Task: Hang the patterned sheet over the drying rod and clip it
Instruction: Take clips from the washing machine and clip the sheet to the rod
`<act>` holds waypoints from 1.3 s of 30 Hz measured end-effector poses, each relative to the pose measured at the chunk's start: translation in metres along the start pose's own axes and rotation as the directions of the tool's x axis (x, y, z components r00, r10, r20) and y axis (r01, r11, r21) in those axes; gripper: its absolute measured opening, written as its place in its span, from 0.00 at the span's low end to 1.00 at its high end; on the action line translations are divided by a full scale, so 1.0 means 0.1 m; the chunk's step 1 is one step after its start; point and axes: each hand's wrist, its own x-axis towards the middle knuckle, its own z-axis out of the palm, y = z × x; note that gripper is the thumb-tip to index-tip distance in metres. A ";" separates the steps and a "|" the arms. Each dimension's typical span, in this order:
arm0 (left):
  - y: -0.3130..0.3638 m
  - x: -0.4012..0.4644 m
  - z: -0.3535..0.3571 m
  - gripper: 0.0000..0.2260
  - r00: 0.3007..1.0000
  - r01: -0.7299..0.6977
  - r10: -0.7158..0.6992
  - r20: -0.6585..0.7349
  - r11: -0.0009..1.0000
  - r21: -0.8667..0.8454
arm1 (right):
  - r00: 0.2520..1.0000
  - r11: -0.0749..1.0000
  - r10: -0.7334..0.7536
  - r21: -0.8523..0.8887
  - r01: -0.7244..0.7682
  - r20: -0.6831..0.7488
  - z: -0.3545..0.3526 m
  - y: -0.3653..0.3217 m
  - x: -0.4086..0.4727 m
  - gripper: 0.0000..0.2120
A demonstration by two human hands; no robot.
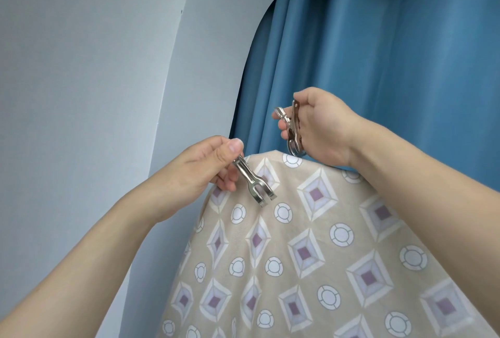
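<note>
Patterned sheet (311, 256) draped over a hidden rod, filling the frame from 4 to 7 o'clock, top fold near centre. Left hand (205, 167) pinching a metal clip (253, 183), prongs pointing to 4 o'clock over the cloth. Right hand (316, 126) at 2 o'clock, squeezing a second metal clip (293, 132) at the fold. Blue curtain (392, 53) behind, grey wall (94, 67) at 10 o'clock.

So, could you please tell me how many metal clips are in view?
2: one clip held by the left hand over the sheet, another clip in the right hand at its top edge. More may be hidden.
</note>
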 end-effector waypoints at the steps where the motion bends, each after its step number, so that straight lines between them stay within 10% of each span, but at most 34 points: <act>1: 0.00 0.00 0.00 0.26 1.000 0.000 0.000 0.001 1.000 -0.001 | 0.999 1.000 0.009 0.017 -0.010 0.043 -0.02 0.01 0.00 0.19; 28: -0.03 0.01 -0.01 0.30 0.999 -0.026 0.027 -0.047 0.999 0.027 | 0.943 0.932 -0.331 -0.168 0.322 -0.029 0.18 0.10 0.02 0.17; 39: -0.06 0.00 0.00 0.29 0.999 -0.027 0.027 -0.028 1.000 0.011 | 0.959 0.978 -0.208 -0.012 0.209 -0.192 0.28 0.06 0.12 0.17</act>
